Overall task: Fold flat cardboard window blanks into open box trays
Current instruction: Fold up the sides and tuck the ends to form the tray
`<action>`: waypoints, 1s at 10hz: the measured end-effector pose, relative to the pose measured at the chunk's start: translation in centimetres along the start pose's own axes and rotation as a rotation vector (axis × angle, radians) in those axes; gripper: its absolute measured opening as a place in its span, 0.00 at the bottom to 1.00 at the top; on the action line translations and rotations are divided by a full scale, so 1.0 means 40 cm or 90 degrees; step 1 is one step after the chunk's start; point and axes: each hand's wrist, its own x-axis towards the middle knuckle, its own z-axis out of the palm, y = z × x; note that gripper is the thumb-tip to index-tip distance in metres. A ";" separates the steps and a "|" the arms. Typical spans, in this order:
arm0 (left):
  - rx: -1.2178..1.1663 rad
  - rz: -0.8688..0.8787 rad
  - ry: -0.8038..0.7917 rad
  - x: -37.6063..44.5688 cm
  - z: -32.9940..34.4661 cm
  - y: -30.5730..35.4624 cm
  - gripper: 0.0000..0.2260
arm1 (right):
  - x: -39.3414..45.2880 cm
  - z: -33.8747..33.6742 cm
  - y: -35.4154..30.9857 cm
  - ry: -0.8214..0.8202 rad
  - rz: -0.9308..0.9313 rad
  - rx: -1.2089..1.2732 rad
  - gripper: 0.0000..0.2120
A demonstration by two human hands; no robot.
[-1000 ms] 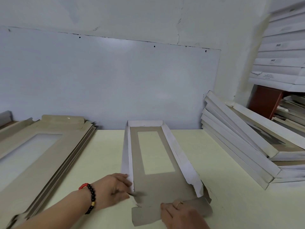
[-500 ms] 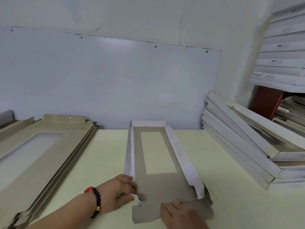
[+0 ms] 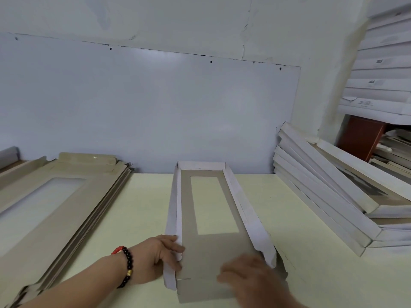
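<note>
Two hands | left hand [image 3: 160, 256] grips tray [image 3: 213, 247] white wall | right hand [image 3: 251, 278] blurred, grip unclear

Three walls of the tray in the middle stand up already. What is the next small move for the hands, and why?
Probably fold the near end flap up. The far wall and both long walls of the tray already stand, while this flap lies flat on the table. The left hand holds the left wall at its near corner, and the right hand rests on the flap's fold, though it is blurred.
</note>
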 end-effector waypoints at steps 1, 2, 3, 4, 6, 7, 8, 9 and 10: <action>-0.026 0.007 -0.019 0.007 -0.008 0.018 0.12 | -0.012 -0.107 0.117 -0.123 0.036 -0.065 0.18; 0.040 0.001 -0.045 0.034 -0.010 0.001 0.14 | -0.046 -0.138 0.223 -0.298 0.043 -0.122 0.20; 0.090 -0.009 -0.035 0.012 -0.003 0.015 0.11 | -0.089 -0.109 0.286 -0.376 0.022 -0.090 0.17; 0.086 0.016 -0.025 0.015 -0.013 0.011 0.07 | -0.089 -0.087 0.312 -0.393 0.028 -0.082 0.16; -0.047 -0.132 -0.096 0.058 0.010 0.020 0.11 | -0.067 -0.081 0.319 -0.419 0.010 -0.060 0.14; -0.226 -0.279 -0.058 0.066 0.029 0.018 0.18 | -0.066 -0.077 0.316 -0.420 -0.001 -0.062 0.12; -0.470 -0.349 -0.065 0.043 0.005 0.037 0.23 | -0.068 -0.079 0.319 -0.427 0.007 -0.047 0.13; -0.480 -0.299 -0.042 0.015 0.003 0.065 0.22 | -0.065 -0.084 0.316 -0.446 0.015 -0.034 0.15; -0.220 -0.131 -0.007 0.011 -0.002 0.061 0.14 | -0.055 -0.083 0.306 -0.459 0.045 -0.027 0.15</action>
